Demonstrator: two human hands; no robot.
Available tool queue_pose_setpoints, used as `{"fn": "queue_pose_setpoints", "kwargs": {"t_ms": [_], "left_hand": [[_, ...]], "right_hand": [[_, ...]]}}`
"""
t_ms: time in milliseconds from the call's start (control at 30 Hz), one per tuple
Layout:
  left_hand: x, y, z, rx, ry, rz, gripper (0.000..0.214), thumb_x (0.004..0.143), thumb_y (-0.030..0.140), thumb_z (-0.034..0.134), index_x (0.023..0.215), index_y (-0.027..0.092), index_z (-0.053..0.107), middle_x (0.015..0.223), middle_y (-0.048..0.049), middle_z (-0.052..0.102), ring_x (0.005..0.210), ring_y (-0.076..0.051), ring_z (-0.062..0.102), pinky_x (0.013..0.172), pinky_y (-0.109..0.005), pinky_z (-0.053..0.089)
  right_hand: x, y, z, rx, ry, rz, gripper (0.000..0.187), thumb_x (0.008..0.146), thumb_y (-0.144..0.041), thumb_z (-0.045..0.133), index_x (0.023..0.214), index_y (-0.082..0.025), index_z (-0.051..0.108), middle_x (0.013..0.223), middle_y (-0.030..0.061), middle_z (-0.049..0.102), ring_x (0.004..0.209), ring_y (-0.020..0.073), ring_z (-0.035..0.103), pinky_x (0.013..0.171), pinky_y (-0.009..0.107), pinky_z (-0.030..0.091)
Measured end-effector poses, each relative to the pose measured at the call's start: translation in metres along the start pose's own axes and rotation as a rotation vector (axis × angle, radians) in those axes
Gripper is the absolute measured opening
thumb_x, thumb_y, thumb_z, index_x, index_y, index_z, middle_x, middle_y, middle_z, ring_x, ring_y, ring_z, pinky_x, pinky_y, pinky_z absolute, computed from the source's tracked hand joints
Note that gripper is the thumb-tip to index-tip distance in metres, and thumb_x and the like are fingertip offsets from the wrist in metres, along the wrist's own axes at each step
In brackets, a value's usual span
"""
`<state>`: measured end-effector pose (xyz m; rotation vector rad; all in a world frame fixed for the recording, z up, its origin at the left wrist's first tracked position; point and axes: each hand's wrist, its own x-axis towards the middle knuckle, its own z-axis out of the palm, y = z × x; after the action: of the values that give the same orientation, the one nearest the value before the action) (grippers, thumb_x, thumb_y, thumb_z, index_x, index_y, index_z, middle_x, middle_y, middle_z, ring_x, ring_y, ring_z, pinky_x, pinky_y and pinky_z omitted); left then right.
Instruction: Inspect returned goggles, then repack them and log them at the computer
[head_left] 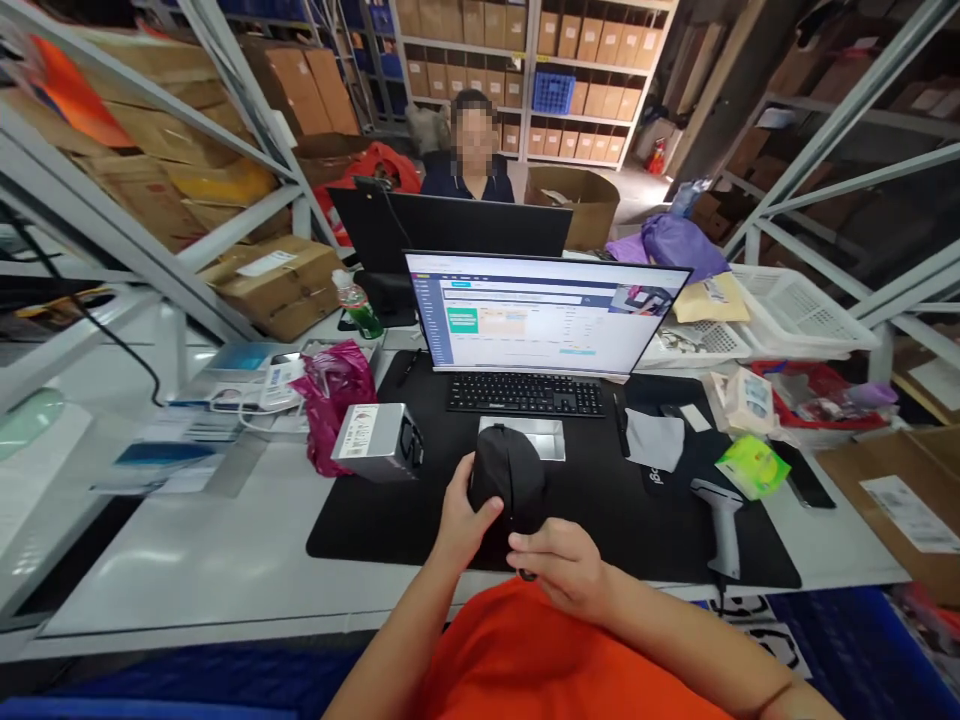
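Note:
I hold a black cap over the black desk mat, close to my chest. My left hand grips its left side, thumb pressed on the fabric. My right hand is closed on its lower edge from below. Just beyond the cap lie a shiny silver box and a black keyboard under a lit monitor. A grey carton lies left of the cap.
A magenta plastic bag and a green bottle are at the left. A white barcode scanner, a grey cloth, a green packet and white baskets are at the right. A person sits opposite behind a second monitor. Shelving surrounds the desk.

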<state>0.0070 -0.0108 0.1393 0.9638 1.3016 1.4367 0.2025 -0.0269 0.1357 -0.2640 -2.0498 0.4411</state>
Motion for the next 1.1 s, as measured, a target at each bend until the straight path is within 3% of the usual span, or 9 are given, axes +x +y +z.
{"fn": "queue_pose_setpoints", "kwargs": {"t_ms": [100,200,333,467,567,667,733,900,1100], "left_hand": [[0.009,0.007,0.006,-0.384,0.115,-0.283,0.069,0.067,0.063,0.081,0.118,0.018,0.068,0.122,-0.0144,0.072,0.120,-0.033,0.064,0.107,-0.045,0.049],[0.018,0.012,0.001,-0.486,0.124,-0.395,0.070,0.075,0.072,0.069,0.114,0.015,0.071,0.111,-0.0184,0.075,0.114,-0.037,0.068,0.099,-0.050,0.055],[0.021,0.017,-0.004,-0.639,0.143,-0.571,0.076,0.075,0.078,0.063,0.115,0.014,0.072,0.108,-0.0177,0.076,0.113,-0.039,0.068,0.095,-0.053,0.059],[0.021,0.013,0.006,-0.627,0.328,-0.542,0.066,0.086,0.070,0.056,0.132,0.022,0.065,0.124,-0.0110,0.073,0.115,-0.032,0.068,0.098,-0.048,0.058],[0.019,-0.002,0.011,-0.600,0.389,-0.489,0.060,0.091,0.064,0.055,0.137,0.026,0.061,0.129,-0.0085,0.071,0.117,-0.030,0.068,0.101,-0.046,0.057],[0.014,-0.025,0.013,-0.553,0.350,-0.491,0.050,0.095,0.058,0.054,0.128,0.022,0.065,0.131,-0.0093,0.070,0.118,-0.026,0.067,0.102,-0.041,0.057],[0.009,-0.040,0.014,-0.527,0.325,-0.496,0.043,0.096,0.053,0.055,0.122,0.021,0.067,0.129,-0.0093,0.070,0.117,-0.023,0.067,0.102,-0.038,0.056],[-0.009,-0.063,0.011,-0.464,0.223,-0.503,0.053,0.072,0.026,0.085,0.122,0.024,0.065,0.117,-0.0065,0.075,0.111,-0.023,0.070,0.099,-0.037,0.057],[-0.026,-0.077,-0.003,-0.375,0.047,-0.543,0.072,0.056,0.019,0.091,0.123,0.020,0.065,0.107,-0.0073,0.078,0.107,-0.025,0.072,0.095,-0.035,0.057]], "right_hand": [[-0.028,0.014,0.019,0.089,-0.248,0.164,0.023,0.099,-0.024,0.059,0.113,-0.024,0.077,0.103,0.0091,0.079,0.073,0.0188,0.072,0.063,0.033,0.059],[-0.050,0.032,0.029,0.146,-0.342,0.447,0.030,0.102,-0.039,0.053,0.108,-0.028,0.080,0.092,0.0062,0.079,0.073,0.0217,0.074,0.066,0.038,0.062],[-0.054,0.052,0.021,0.074,-0.396,0.457,0.031,0.102,-0.040,0.051,0.112,-0.030,0.079,0.097,0.0057,0.080,0.061,0.0177,0.067,0.060,0.036,0.057],[-0.041,0.055,0.007,-0.072,-0.495,0.441,0.033,0.103,-0.030,0.047,0.121,-0.028,0.075,0.115,0.0078,0.077,0.076,0.0180,0.072,0.070,0.034,0.057],[-0.034,0.044,-0.003,-0.088,-0.422,0.499,0.034,0.101,-0.027,0.050,0.128,-0.026,0.070,0.119,0.0089,0.075,0.095,0.0210,0.073,0.080,0.034,0.058],[-0.025,0.029,-0.009,0.123,-0.206,0.560,0.036,0.103,-0.023,0.043,0.129,-0.025,0.069,0.110,0.0066,0.077,0.094,0.0166,0.074,0.085,0.032,0.060],[-0.015,0.024,-0.009,0.239,-0.153,0.575,0.039,0.104,-0.020,0.040,0.133,-0.024,0.066,0.123,0.0075,0.074,0.109,0.0169,0.071,0.098,0.034,0.058],[0.004,0.036,-0.005,0.107,-0.280,0.771,0.049,0.099,-0.014,0.046,0.148,-0.016,0.051,0.153,0.0131,0.052,0.152,0.0272,0.032,0.124,0.054,0.031],[-0.008,0.035,0.011,-0.197,-0.411,0.724,0.035,0.096,-0.018,0.056,0.128,-0.025,0.071,0.152,0.0113,0.053,0.151,0.0342,0.031,0.121,0.059,0.031]]}}
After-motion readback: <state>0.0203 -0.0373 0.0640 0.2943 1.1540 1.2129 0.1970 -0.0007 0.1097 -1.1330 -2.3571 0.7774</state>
